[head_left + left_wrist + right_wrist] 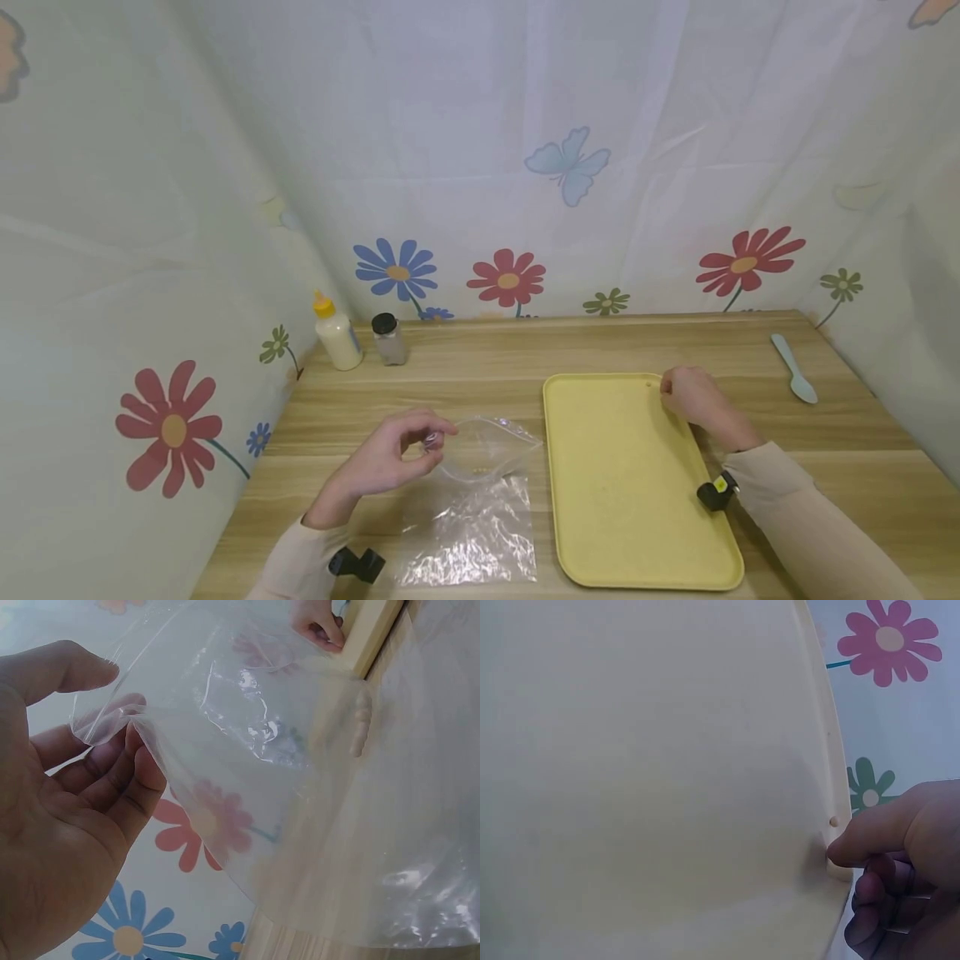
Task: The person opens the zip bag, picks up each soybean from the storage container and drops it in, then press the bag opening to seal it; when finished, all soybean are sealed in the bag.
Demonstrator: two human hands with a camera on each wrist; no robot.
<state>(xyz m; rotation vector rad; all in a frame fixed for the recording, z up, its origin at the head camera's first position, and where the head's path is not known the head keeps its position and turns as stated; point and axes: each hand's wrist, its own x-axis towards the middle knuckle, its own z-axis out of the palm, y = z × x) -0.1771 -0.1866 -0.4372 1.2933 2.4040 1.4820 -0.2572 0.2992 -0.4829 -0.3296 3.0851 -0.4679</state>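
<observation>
A clear zip bag (468,533) lies on the table with its mouth spread open. My left hand (393,454) holds the bag's rim with curled fingers, the thumb standing apart from them. Several small beige beads (361,720) show through the film in the left wrist view. To the right is a yellow tray (637,483). My right hand (697,400) is at its far right corner, fingers curled and a fingertip touching the rim. Close to that fingertip sits a tiny beige bead (834,821). I cannot tell whether the right fingers pinch anything.
A white glue bottle (340,340) with a yellow cap and a small jar (389,340) with a black lid stand at the back left. A pale blue spoon (792,369) lies right of the tray. Flowered cloth (450,125) hangs behind the table.
</observation>
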